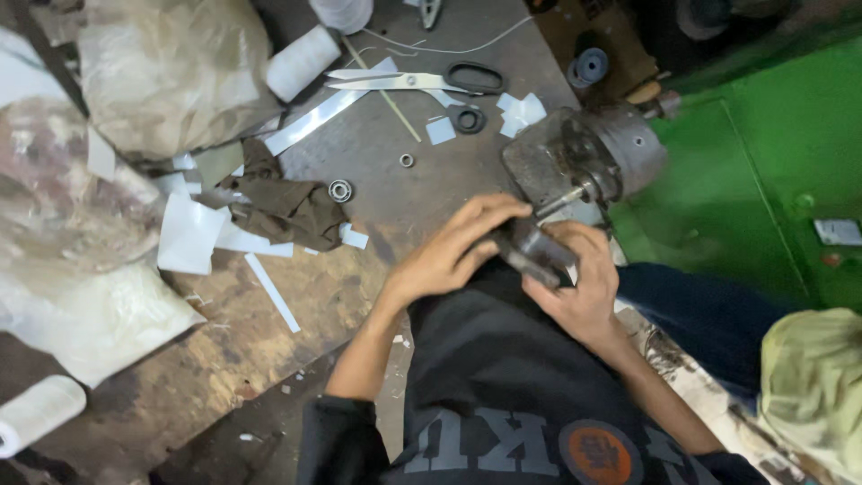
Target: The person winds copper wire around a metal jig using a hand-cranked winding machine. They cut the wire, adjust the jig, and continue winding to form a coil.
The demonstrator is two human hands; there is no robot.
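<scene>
Far left: bulging plastic bags (171, 67) along the bench (386, 153) edge; contents cannot be made out through the film. White thread spools (303, 61) stand beside them. Paper scraps (190, 233) and a brown rag (289, 208) lie near; two small bearings (340, 189) sit loose on the bench, apart from each other. Scissors (422, 81) lie shut across a paper strip (328, 112), well clear of the hands.

Centre: left hand (449, 256) has its fingers curled over a dark metal part (532, 249), thumb underneath, gripping it. Right hand (579, 287) cups the same part from below, fingers closed round it. The part is held at the bench edge, in front of the person's chest, its end meeting the shaft of a grey motor (584, 157).

Progress, as judged: part appears to be presented to the shaft; whether seated cannot be told. Bearings unfitted.

Right: green panel (790, 171).
</scene>
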